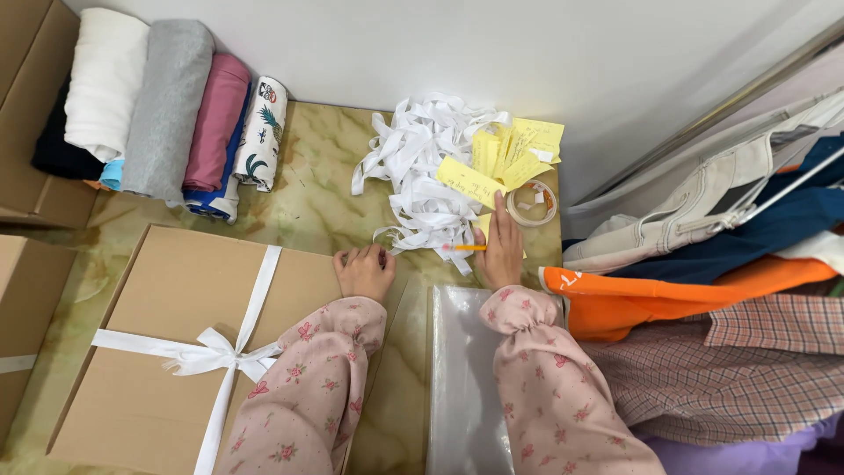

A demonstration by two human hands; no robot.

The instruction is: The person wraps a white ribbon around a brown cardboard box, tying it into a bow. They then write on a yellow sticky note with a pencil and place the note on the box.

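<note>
A: What colour is the surface?

B: Marbled green and cream. The box on it is plain brown, tied with a white ribbon.

A: And the sleeves?

B: Pale pink with small red flowers, on both arms.

A: The rolls at the back?

B: 4 on top: white roll, grey roll, pink roll, and a white printed roll with green pineapples.

A: The heap beside the right hand?

B: White strips, with yellow notes on them. The pen is orange.

A: The clothes?

B: Orange garment, navy garment, beige garment, and a checked shirt in pink and grey.
</note>
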